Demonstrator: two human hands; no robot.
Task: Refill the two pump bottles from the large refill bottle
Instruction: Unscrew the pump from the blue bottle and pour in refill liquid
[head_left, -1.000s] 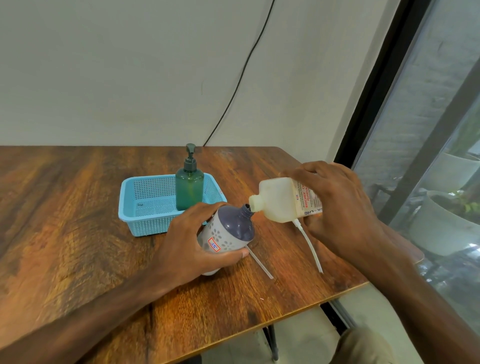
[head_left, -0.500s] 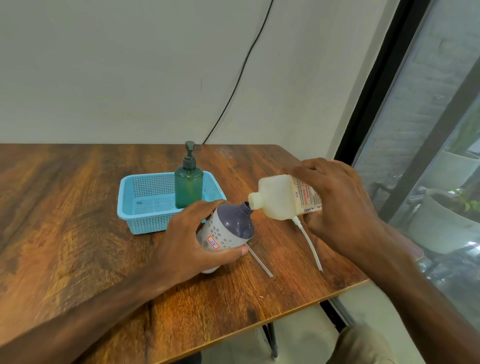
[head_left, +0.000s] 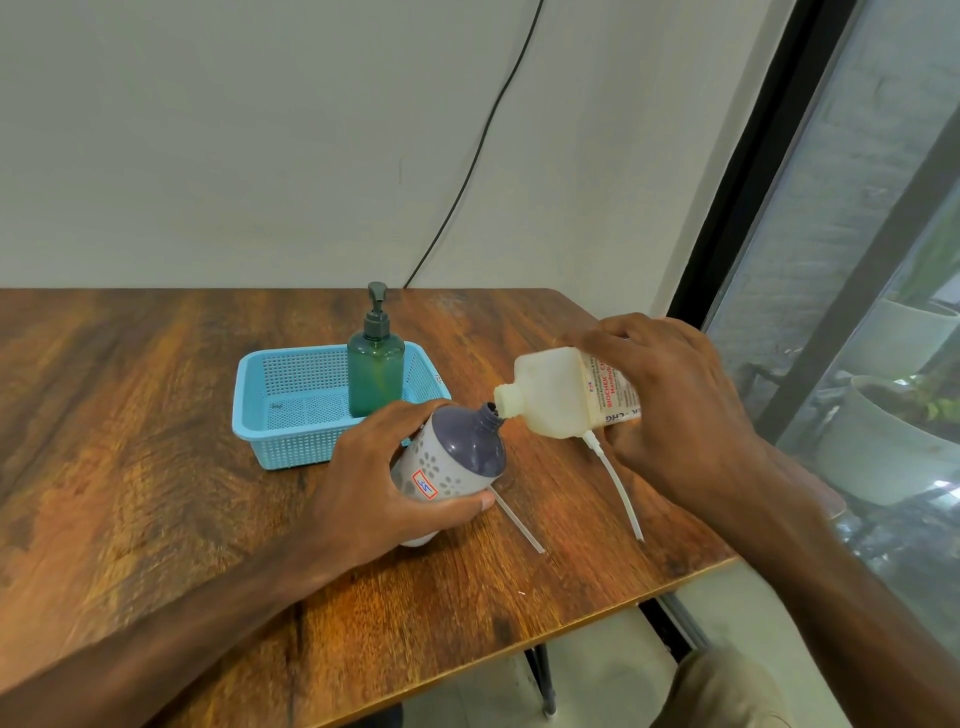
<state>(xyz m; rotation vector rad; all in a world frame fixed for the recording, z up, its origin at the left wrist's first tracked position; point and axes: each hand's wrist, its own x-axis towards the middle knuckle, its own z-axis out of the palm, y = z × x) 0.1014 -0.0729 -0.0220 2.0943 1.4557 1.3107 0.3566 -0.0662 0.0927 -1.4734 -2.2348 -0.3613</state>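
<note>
Fingers (head_left: 415, 413) of my left hand (head_left: 374, 478) wrap round the grey-and-purple pump bottle (head_left: 452, 462). Its pump is off, its base is near the table, and its open neck leans right. My right hand (head_left: 670, 405) clasps the pale refill bottle (head_left: 561, 400) from above, over the right part of the wooden table (head_left: 130, 467). It is tipped almost flat, with its mouth at the neck, touching or just beside it. I cannot tell whether liquid is running.

To pour well, I think I should keep the mouth right over that narrow neck and raise the refill bottle's base slowly. The receiving bottle needs bracing so it does not roll. As the level climbs I would bring it more upright, since a rush could spill over the shoulder.

Counting outward, I see two pump bottles: the one I hold, and a green pump bottle (head_left: 375, 374) with its pump on, standing in the blue basket (head_left: 260, 415) farther back and to the left. I count one refill bottle and one basket. Two thin white tubes (head_left: 519, 527) (head_left: 617, 483) lie on the table near me. They are probably pump dip tubes, but their heads are hidden.
</note>
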